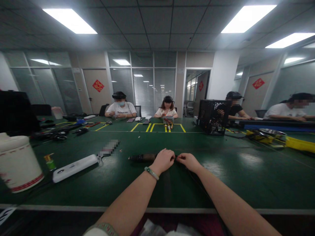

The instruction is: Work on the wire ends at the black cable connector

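Head view: curling the left hand (pixel 164 161) over the right end of a dark cylindrical tool (pixel 142 158), lying lengthwise on the green table (pixel 242 183) with its narrow end toward the left. Pinching a black cable (pixel 197 179) between thumb and finger of the right hand (pixel 189 162), just beside the left hand; cannot tell whether joined to the tool. Seen to the left: a white elongated device (pixel 76 167), a small green bottle (pixel 50 163) and a lidded white cup (pixel 21 167). Farther back: a black computer case (pixel 213 118).

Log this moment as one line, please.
left hand: gripping dark cylindrical tool | right hand: pinching dark cord at tool's end | white device: on green table
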`<state>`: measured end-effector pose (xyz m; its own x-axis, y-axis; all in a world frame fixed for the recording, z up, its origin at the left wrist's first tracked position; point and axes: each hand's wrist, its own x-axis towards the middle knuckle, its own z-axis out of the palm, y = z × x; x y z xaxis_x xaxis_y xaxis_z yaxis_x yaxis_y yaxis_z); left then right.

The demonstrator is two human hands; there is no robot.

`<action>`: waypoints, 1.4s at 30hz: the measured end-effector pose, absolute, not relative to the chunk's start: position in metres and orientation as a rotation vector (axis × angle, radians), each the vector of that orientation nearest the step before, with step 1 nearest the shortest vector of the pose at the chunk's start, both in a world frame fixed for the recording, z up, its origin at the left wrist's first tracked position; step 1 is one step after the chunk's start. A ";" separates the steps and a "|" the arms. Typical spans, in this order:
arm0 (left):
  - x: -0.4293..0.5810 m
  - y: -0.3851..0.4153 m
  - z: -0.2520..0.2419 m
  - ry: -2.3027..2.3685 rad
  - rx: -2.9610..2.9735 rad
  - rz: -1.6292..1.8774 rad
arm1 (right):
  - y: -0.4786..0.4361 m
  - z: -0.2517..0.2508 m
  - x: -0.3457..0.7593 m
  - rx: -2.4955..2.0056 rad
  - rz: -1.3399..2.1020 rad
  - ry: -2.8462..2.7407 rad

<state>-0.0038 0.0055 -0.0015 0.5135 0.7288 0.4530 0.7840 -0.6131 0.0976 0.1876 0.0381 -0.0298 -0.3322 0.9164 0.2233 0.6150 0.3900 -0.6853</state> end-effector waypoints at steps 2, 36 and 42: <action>-0.004 0.005 -0.001 -1.324 -2.633 -0.714 | 0.038 -0.030 0.187 -1.325 0.686 -2.047; -0.005 0.005 0.002 -1.455 -2.617 -0.575 | 0.030 -0.019 0.187 -1.312 0.412 -2.149; -0.006 0.006 0.001 -1.391 -2.654 -0.611 | 0.033 -0.021 0.191 -1.292 0.438 -2.163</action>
